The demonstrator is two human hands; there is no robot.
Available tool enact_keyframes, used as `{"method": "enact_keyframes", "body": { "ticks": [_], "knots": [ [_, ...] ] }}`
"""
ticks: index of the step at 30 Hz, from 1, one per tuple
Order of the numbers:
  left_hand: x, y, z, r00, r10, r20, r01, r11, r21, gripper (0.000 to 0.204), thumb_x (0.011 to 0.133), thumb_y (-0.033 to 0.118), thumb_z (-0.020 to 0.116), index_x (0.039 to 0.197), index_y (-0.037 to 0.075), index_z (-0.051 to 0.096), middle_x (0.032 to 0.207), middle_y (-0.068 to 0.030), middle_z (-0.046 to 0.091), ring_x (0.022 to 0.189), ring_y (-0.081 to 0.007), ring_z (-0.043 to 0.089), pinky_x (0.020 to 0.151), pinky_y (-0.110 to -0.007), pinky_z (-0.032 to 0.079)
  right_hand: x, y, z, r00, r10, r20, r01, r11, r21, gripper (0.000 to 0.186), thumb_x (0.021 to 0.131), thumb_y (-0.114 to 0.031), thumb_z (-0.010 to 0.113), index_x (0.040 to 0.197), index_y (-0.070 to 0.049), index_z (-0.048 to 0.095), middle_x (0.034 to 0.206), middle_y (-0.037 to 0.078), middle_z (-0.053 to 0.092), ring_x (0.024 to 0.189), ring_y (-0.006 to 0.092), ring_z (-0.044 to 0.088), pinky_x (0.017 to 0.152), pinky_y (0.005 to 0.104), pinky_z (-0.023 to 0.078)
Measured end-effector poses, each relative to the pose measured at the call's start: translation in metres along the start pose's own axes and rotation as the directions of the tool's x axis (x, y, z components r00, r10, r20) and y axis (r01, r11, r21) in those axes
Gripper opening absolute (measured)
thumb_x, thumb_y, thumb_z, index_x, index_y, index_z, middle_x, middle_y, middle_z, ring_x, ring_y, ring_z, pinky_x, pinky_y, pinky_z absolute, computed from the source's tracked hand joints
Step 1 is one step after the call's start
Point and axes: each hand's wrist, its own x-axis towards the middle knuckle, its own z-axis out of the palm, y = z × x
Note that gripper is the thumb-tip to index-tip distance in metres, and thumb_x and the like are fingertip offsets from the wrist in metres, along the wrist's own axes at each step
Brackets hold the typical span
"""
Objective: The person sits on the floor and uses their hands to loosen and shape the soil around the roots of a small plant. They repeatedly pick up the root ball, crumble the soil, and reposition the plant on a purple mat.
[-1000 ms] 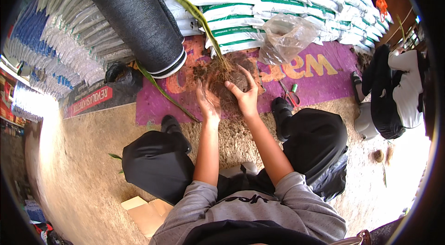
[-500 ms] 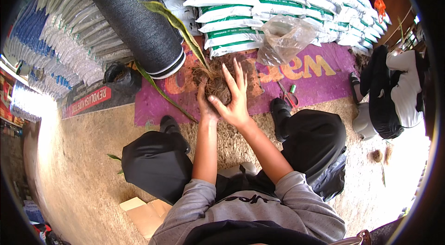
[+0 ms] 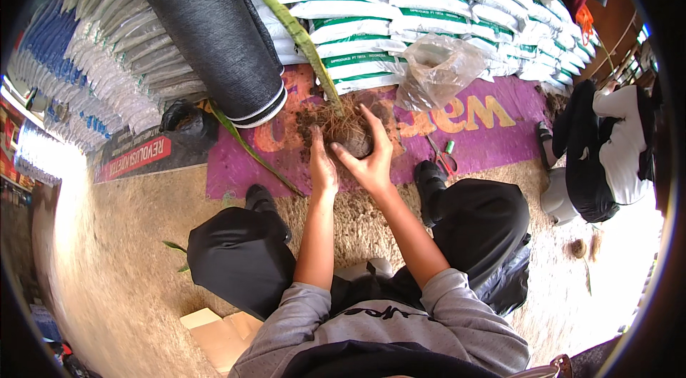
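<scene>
A snake plant (image 3: 306, 36) with a long green, yellow-edged leaf stands in front of me, its leaf leaning up and to the left. Fine brown roots cover its round soil ball (image 3: 355, 136). My right hand (image 3: 373, 156) cups the ball from the right, thumb across its near side. To the left of the ball, my left hand (image 3: 324, 166) is held edge-on with its fingers straight; a small gap shows between its palm and the ball. Loose dark soil lies around the roots on a purple printed banner (image 3: 457, 138).
White and green sacks (image 3: 357, 24) are stacked behind, with a crumpled clear plastic bag (image 3: 437, 72) before them. A black mesh roll (image 3: 207, 28) leans at left near a black planting bag (image 3: 187, 123). Red scissors (image 3: 447, 161) lie by my right foot. Another person (image 3: 607, 149) crouches at right.
The leaf has swung more upright and the soil ball has shifted slightly right. My left hand has come away from the ball, while my right hand stays around it.
</scene>
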Motion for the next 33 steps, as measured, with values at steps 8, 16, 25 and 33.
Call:
{"method": "enact_keyframes", "body": {
  "ticks": [8,16,25,33],
  "knots": [
    [-0.008,-0.001,0.003,0.995,-0.102,0.017,0.103,0.979,-0.177,0.055,0.093,0.046,0.032,0.125,0.003,0.043,0.121,-0.0116,0.051,0.109,-0.0245,0.052,0.094,-0.038,0.042,-0.015,-0.004,0.001,0.986,-0.161,0.039,0.165,0.950,-0.266,0.067,0.068,-0.029,0.070,0.127,-0.007,0.048,0.128,0.019,0.046,0.117,0.0328,0.045,0.101,0.0465,0.029],
    [0.002,-0.019,-0.029,0.980,-0.138,0.143,0.166,0.963,-0.211,0.044,0.095,0.039,0.039,0.116,0.002,0.049,0.110,-0.0077,0.054,0.095,-0.0172,0.056,0.082,-0.033,0.047,-0.021,0.003,0.003,0.943,-0.325,0.078,0.332,0.889,-0.315,0.050,0.069,-0.038,0.065,0.109,-0.009,0.060,0.114,0.006,0.058,0.110,0.0283,0.050,0.102,0.0543,0.019],
    [0.000,0.002,-0.003,0.991,-0.081,-0.111,0.081,0.997,-0.002,0.050,0.096,0.040,0.034,0.125,0.000,0.045,0.122,-0.0116,0.051,0.110,-0.0210,0.050,0.096,-0.035,0.038,-0.007,-0.003,0.000,0.980,-0.160,0.121,0.183,0.960,-0.210,0.055,0.070,-0.020,0.071,0.119,-0.001,0.054,0.117,0.020,0.054,0.110,0.0341,0.051,0.095,0.0407,0.040],
    [0.004,-0.027,-0.008,0.993,-0.111,-0.028,0.109,0.992,-0.061,0.053,0.093,0.045,0.038,0.124,0.002,0.045,0.118,-0.0109,0.053,0.105,-0.0218,0.053,0.092,-0.036,0.042,-0.015,0.010,0.000,0.993,0.097,-0.064,-0.089,0.989,0.120,0.051,0.067,-0.006,0.071,0.115,0.002,0.056,0.112,0.018,0.056,0.106,0.0258,0.054,0.092,0.0338,0.041]
  ]
}}
